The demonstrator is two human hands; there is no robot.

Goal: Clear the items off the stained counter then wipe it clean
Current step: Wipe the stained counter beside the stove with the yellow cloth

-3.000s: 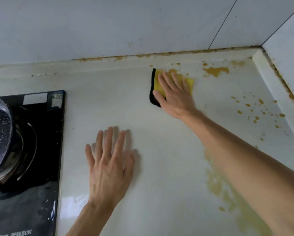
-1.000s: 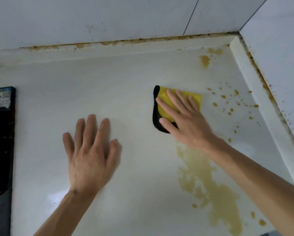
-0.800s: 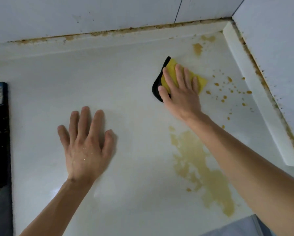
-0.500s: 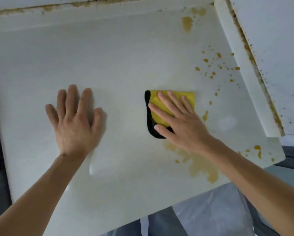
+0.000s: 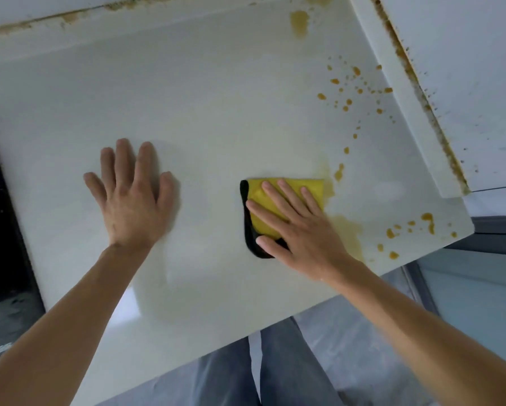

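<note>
While both hands bear down on it, the white worktop (image 5: 216,98) fills most of the head view, its front edge running diagonally from lower left to the right-hand corner. A raised white upstand (image 5: 404,95) borders the right side, with brown grime along its joint to the wall. A black hob edge (image 5: 3,230) shows at the far left.

Stains, in descending size:
1. A pale yellow-brown smear (image 5: 348,232) lies just right of the right hand, near the front edge.
2. An ochre patch (image 5: 299,22) sits near the back right corner.
3. Scattered orange droplets (image 5: 351,92) lie beside the upstand; a second droplet group (image 5: 407,232) sits at the front right corner.

The left hand (image 5: 131,200) lies flat on the worktop, palm down, fingers straight and slightly spread, pointing away from the person; it holds nothing.

The right hand (image 5: 298,227) presses flat on the cloth (image 5: 263,200) with fingers extended, pointing up and to the left; no finger curls around it.

The cloth is folded, yellow with a black border along its left edge. Its long axis runs roughly left to right, and its right end touches the smear. It lies right of centre, well apart from the left hand.
</note>
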